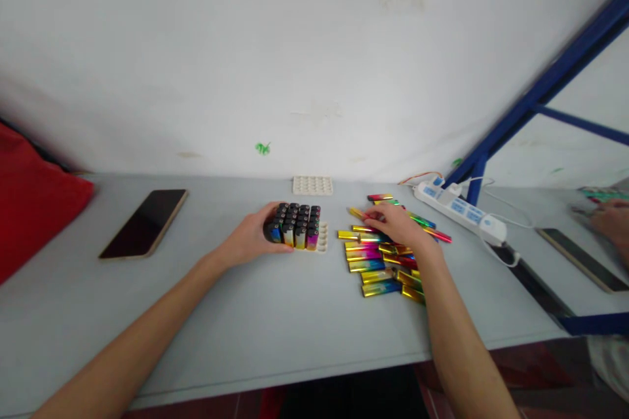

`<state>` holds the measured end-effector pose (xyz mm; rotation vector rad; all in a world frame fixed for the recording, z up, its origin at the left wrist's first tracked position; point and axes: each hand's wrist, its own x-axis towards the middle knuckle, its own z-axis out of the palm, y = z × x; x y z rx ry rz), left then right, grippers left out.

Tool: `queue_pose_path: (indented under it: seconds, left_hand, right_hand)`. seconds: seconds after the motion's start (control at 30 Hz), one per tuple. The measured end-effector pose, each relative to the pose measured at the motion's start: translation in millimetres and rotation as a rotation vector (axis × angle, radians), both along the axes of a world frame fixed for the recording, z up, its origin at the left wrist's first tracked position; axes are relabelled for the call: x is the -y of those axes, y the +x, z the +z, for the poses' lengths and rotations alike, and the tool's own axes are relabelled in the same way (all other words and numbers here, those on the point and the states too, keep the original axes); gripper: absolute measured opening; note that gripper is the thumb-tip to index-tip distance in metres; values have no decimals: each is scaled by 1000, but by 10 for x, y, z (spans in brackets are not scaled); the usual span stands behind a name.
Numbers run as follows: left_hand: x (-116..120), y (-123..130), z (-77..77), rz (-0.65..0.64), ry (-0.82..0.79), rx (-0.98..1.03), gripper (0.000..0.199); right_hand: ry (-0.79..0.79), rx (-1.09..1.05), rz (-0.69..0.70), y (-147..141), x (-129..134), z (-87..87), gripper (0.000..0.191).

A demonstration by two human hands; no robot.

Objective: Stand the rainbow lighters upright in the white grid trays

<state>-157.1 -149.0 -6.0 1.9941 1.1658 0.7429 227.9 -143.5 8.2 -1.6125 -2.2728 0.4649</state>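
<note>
A scuffed white wall (196,65) rises behind a smooth grey desk (236,334). A blue metal frame (543,90) slants across the right end, with another person's hand (612,222) beyond it. Red cloth (34,196) lies at far left, near a flat, glossy dark device (145,222). The white power strip (466,211), its markings too small to read, sits with plugs and cables by the frame. The left hand (251,236) has its grip curled round a block of upright, black-topped lighters (299,236) in a pale, hollowed tray (323,240); a second tray (312,185) rests near the wall. The right hand (396,221) pinches a slim gold lighter (354,212) over loose metallic lighters (378,289), any lettering illegible.
</note>
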Motion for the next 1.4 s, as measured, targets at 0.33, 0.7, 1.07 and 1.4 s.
queue_pose_path:
  seconds: [0.33, 0.7, 1.07, 1.4]
  left_hand:
    - [44, -24, 62, -20, -32, -26, 93]
    - [26, -38, 64, 8, 48, -95, 95]
    - [28, -38, -5, -8, -2, -55, 94]
    - [34, -24, 43, -1, 22, -98, 90]
  right_hand:
    - [230, -520, -199, -361, 143, 144, 40]
    - [-370, -1361, -74, -971, 232, 119, 54]
    - [-33, -956, -238, -1194, 305, -72, 63]
    - [56, -761, -282, -1237, 339, -130, 46]
